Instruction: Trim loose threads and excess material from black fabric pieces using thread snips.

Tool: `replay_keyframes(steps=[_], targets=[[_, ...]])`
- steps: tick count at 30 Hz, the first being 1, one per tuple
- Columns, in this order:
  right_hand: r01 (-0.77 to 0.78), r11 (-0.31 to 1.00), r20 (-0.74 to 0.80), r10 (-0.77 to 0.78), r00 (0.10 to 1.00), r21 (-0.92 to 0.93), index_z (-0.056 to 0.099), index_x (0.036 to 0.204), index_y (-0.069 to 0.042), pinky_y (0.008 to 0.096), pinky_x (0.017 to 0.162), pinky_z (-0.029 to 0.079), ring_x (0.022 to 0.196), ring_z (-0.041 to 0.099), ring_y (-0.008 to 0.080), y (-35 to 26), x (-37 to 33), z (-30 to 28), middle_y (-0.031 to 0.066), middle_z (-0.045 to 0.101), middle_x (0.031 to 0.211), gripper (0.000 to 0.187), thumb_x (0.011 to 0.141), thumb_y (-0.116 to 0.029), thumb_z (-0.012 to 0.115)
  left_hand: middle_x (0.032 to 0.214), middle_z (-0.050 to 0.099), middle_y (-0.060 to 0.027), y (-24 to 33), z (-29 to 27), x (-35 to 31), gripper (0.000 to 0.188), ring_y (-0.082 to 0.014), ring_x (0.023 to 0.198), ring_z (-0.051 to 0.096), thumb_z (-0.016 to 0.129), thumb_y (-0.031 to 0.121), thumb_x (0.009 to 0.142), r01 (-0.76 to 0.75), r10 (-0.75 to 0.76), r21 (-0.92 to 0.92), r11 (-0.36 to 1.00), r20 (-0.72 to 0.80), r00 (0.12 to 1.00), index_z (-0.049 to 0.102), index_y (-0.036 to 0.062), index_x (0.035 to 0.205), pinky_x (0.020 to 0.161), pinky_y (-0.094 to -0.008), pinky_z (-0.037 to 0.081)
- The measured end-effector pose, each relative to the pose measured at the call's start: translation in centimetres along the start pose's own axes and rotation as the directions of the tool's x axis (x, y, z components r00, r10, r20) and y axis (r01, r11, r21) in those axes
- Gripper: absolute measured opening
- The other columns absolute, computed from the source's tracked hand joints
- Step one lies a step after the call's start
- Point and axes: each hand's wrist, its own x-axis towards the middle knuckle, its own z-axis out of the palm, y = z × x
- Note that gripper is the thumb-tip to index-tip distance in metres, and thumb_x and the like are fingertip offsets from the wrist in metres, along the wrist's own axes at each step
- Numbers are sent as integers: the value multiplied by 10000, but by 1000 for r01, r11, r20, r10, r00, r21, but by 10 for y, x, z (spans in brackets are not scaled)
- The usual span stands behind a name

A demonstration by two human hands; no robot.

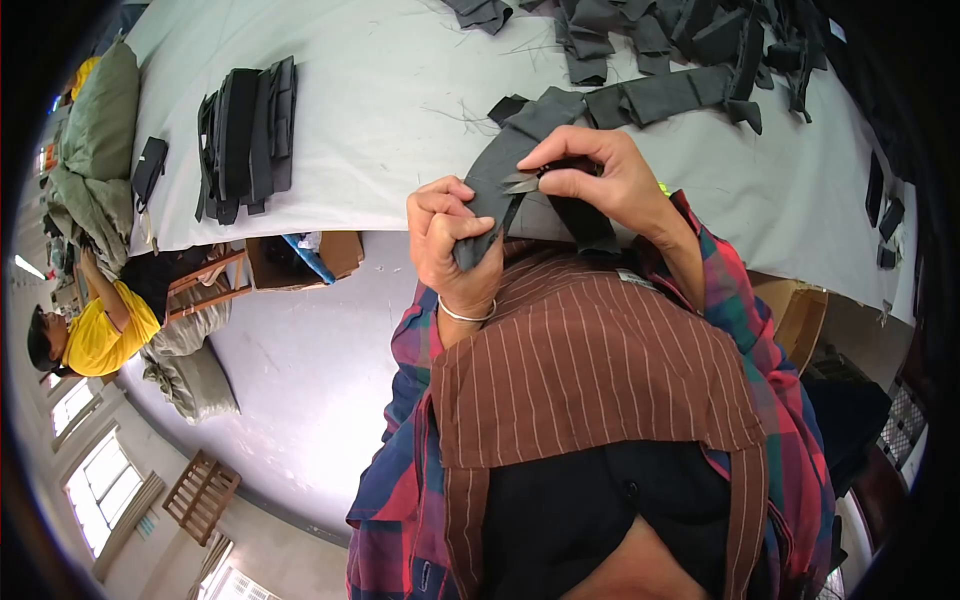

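L hand [455, 240], nr ctr of frame, holds the lower end of a dk gray cloth strip [545, 118], fingers curled tight. R hand [600, 180], just right of it, has small snips [521, 184] btwn thumb & fingers, tips at the strip; can't tell if touching. Strip runs to upper right, nr a cloth pile [650, 30] on the white table [365, 170]. Cloth stack [245, 140] upper left.
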Motion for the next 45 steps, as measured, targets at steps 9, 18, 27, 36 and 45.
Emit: replay_keyframes(steps=[9,18,27,36,45], targets=[[-56,962,-34,68,997,267,659,1047,-24,190,690,410,749,527,49,-3,-13,6,-37,611,802,226,838,-109,663,779,478,-72,9,7,12,332,-260,791,557,667,-150,484,-111,111,6,994,-36,993,559,57,719,655,-346,478],[85,962,-306,-166,937,-259,667,1009,-12,227,624,451,672,560,71,-6,-17,17,62,665,765,197,826,-84,655,772,483,-60,4,0,0,364,-245,811,553,696,-176,489,-28,30,87,996,-15,999,544,67,713,700,-369,481],[56,844,-287,-243,927,-534,663,887,-49,289,550,453,614,601,215,-19,-28,35,94,656,790,128,792,-131,688,762,487,-54,6,0,-2,355,-247,786,546,698,-152,482,-81,80,129,988,13,997,553,77,710,678,-353,475],[-40,841,-369,-194,909,-540,656,897,-99,312,489,408,530,565,209,-12,-34,33,61,634,677,116,803,-163,682,762,488,-64,3,3,-8,320,-253,780,543,694,-128,485,-95,93,108,990,30,995,577,65,712,655,-345,467],[-1,725,-299,-283,911,-689,623,878,-93,335,480,396,545,564,232,-14,-31,39,53,629,719,121,812,-181,673,757,488,-65,4,5,-10,317,-253,764,541,687,-112,470,-112,108,109,988,46,993,579,62,711,631,-341,462]])
